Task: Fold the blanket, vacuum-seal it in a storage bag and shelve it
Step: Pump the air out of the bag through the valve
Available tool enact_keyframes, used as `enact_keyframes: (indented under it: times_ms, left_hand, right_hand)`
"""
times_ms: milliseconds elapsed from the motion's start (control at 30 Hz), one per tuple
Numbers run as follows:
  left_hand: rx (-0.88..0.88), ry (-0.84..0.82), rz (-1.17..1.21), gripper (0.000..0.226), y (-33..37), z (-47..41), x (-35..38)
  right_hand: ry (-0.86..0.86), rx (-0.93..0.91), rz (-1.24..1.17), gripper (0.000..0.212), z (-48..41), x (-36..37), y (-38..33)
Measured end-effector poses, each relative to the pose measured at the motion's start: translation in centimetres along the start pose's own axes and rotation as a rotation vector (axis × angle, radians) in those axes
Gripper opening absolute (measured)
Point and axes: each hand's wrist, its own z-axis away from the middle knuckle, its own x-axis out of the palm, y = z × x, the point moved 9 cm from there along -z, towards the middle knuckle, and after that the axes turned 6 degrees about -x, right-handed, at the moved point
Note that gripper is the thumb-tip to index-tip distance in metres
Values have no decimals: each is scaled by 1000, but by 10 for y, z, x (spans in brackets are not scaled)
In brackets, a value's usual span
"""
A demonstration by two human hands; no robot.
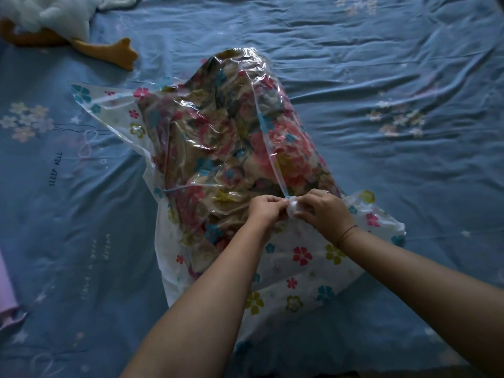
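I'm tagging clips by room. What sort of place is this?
Most likely a bedroom: the work lies on a blue bedsheet printed "SLEEP WELL", with a plush toy nearby.

A wrinkled blue bedsheet [381,77] printed with pale flowers fills the scene. A white plush toy [54,20] with orange feet lies far left. Pink fabric [6,293] sits near left.

Blanket [229,148]: tan, patterned with pink and teal flowers. Storage bag [300,271]: clear and white, printed with pink, teal and olive flowers. Bedsheet [381,77]: blue, pale flowers. Plush toy [68,23], upper left: white, orange feet.
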Motion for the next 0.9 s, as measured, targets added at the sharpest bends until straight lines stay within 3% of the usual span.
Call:
enact_keyframes:
  times_ms: [100, 233, 433, 567, 733, 900]
  left_hand:
    - [16, 28, -10, 8, -6, 2, -3]
    - [42, 15, 6, 9, -11, 4, -6]
    - [16, -16, 46, 9, -14, 5, -4]
    - [4, -21, 86, 8, -15, 6, -4]
    - [5, -33, 67, 7, -12, 6, -4]
    - [-5, -25, 90, 8, -14, 4, -3]
  right_hand:
    - [-70, 284, 35, 39, 8, 12, 10]
    - [-136, 483, 170, 50, 15, 13, 4]
    - [-170, 350, -64, 35, 16, 18, -4]
    - [-215, 309, 183, 43, 14, 25, -9]
    - [-273, 408, 325, 48, 18, 32, -8]
    - [-322, 544, 269, 48, 23, 38, -5]
